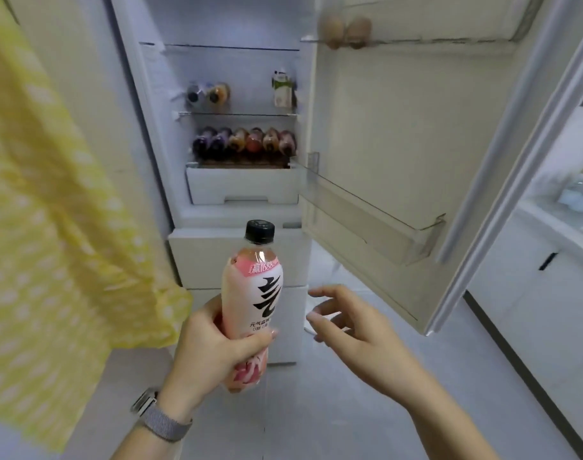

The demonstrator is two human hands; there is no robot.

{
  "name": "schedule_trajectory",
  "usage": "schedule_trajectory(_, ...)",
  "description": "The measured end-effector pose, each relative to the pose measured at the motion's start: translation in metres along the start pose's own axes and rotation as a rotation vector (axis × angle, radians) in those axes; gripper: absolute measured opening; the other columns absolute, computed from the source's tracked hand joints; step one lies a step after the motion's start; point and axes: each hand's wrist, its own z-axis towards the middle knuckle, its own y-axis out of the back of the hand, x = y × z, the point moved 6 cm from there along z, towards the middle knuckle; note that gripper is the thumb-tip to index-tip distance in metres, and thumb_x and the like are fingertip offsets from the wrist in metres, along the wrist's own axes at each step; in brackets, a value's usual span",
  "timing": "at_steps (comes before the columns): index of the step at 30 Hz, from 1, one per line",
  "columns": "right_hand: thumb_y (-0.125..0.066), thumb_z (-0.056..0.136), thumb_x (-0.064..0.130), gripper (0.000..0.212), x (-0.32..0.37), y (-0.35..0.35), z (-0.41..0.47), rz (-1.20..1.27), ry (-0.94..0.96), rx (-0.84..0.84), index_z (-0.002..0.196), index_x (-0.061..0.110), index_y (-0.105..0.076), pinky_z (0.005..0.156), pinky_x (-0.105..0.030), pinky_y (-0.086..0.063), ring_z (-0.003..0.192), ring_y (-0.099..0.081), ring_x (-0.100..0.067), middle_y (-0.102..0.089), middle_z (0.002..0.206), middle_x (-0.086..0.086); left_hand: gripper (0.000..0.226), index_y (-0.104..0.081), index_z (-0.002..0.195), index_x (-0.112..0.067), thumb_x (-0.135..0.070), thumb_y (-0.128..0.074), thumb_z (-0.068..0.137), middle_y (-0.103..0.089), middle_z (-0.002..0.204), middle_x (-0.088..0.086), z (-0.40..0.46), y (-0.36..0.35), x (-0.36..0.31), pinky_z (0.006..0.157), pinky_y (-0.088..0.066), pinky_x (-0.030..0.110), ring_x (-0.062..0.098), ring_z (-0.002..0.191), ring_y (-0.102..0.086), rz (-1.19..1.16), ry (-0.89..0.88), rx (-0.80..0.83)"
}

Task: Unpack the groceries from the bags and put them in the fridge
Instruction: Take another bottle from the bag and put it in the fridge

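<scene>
Open fridge (237, 180) behind upright pink, black-capped bottle (253, 293), left hand (213, 353) fingers wrapped round it, right hand (353, 330) fingers spread.

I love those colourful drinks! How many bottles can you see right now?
9: one pink bottle gripped in the left hand; two lying on the middle fridge shelf; six in a row on the shelf below. More may be hidden behind.
</scene>
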Motion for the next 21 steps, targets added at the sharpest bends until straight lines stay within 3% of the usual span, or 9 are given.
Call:
schedule_trajectory(3,-0.056,0.094,0.033,0.024,0.021,-0.024,0.046,0.19,0.028,0.055,0.118,0.033,-0.056,0.078,-0.032,-0.056,0.076,-0.067,-0.009,-0.067,0.099,0.003,0.042,-0.061,0.075,-0.021,-0.026,-0.093,0.048,-0.072,0.067,-0.006,0.034,0.02,-0.009,0.051,-0.051,0.019,0.006,0.055,-0.065,0.07,-0.063,-0.062)
schedule_trajectory(5,-0.055,0.094,0.039,0.026,0.032,-0.037,0.077,0.297,0.028,0.083,0.118,0.031,-0.057,0.079,-0.034,-0.056,0.075,-0.065,-0.013,-0.068,0.097,0.005,0.037,-0.059,0.075,-0.02,-0.015,-0.09,0.055,-0.07,0.065,0.0,0.061,0.029,-0.013,0.042,-0.047,0.021,0.01,0.046,-0.061,0.093,-0.101,-0.078)
schedule_trajectory(8,-0.052,0.083,0.05,0.035,0.041,-0.048,0.125,0.345,0.04,0.099,0.115,0.036,-0.059,0.078,-0.037,-0.058,0.077,-0.066,-0.017,-0.066,0.099,0.012,0.037,-0.06,0.078,-0.02,-0.016,-0.09,0.056,-0.067,0.061,0.006,0.108,0.037,-0.007,0.038,-0.045,0.023,0.012,0.042,-0.058,0.121,-0.137,-0.064)
schedule_trajectory(12,-0.049,0.084,0.052,0.037,0.045,-0.05,0.185,0.384,0.059,0.08,0.115,0.036,-0.06,0.076,-0.04,-0.059,0.081,-0.065,-0.02,-0.062,0.112,0.005,0.046,-0.06,0.083,-0.038,-0.031,-0.091,0.049,-0.068,0.071,-0.012,0.171,0.047,0.006,0.055,-0.05,0.018,0.002,0.063,-0.064,0.205,-0.206,-0.074)
schedule_trajectory(16,-0.055,0.075,0.06,0.048,0.048,-0.04,0.229,0.486,0.054,0.13,0.113,0.033,-0.063,0.064,-0.041,-0.057,0.077,-0.062,-0.022,-0.064,0.105,0.0,0.057,-0.059,0.087,-0.044,-0.022,-0.092,0.046,-0.067,0.082,-0.019,0.222,0.044,0.002,0.065,-0.041,0.006,-0.007,0.081,-0.059,0.297,-0.343,-0.069)
schedule_trajectory(19,-0.062,0.065,0.056,0.049,0.05,-0.031,0.267,0.471,0.062,0.16,0.109,0.035,-0.067,0.059,-0.039,-0.056,0.074,-0.062,-0.023,-0.061,0.106,-0.003,0.061,-0.063,0.097,-0.035,-0.02,-0.087,0.044,-0.066,0.091,-0.023,0.271,0.039,-0.004,0.077,-0.047,0.021,0.0,0.089,-0.057,0.413,-0.49,-0.098)
schedule_trajectory(21,-0.063,0.062,0.057,0.052,0.049,-0.028,0.294,0.445,0.085,0.168,0.112,0.042,-0.064,0.058,-0.039,-0.057,0.072,-0.064,-0.023,-0.059,0.108,0.003,0.057,-0.062,0.099,-0.034,-0.031,-0.084,0.047,-0.065,0.095,-0.024,0.305,0.035,-0.009,0.079,-0.049,0.026,0.001,0.091,-0.057,0.459,-0.566,-0.132)
